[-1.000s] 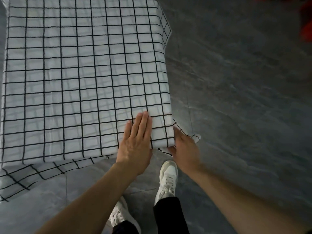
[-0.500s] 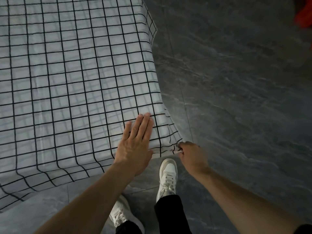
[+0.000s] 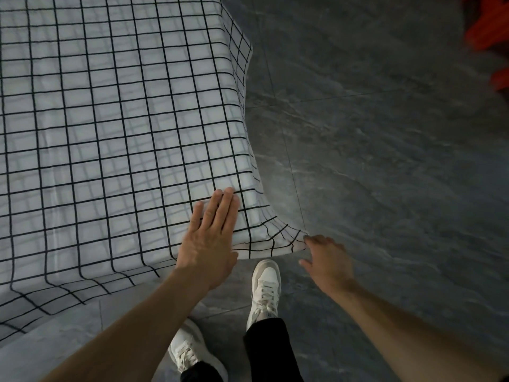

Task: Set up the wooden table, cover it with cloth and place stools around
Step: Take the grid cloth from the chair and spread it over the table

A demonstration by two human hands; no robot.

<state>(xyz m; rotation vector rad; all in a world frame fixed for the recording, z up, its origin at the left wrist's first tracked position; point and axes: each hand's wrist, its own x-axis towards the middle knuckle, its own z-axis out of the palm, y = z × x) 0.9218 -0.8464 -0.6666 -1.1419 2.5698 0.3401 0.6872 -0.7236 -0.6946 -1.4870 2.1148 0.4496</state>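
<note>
A white cloth with a black grid (image 3: 115, 119) covers the table, which is hidden under it. The cloth hangs over the near and right edges. My left hand (image 3: 210, 238) lies flat on it, fingers straight and together, just inside the near right corner. My right hand (image 3: 326, 260) hovers beside that corner with its fingers loosely spread and the thumb apart. One fingertip touches the tip of the cloth corner (image 3: 292, 244), which sticks out to the right. No stool is in view.
Dark grey stone-tile floor (image 3: 385, 161) stretches to the right and behind the table. Something red-orange (image 3: 490, 31) stands at the top right edge. My two white sneakers (image 3: 265, 288) are on the floor right below the table corner.
My right hand pulled the cloth corner out to the right, then spread its fingers and loosened its pinch. My left hand stayed flat on the cloth.
</note>
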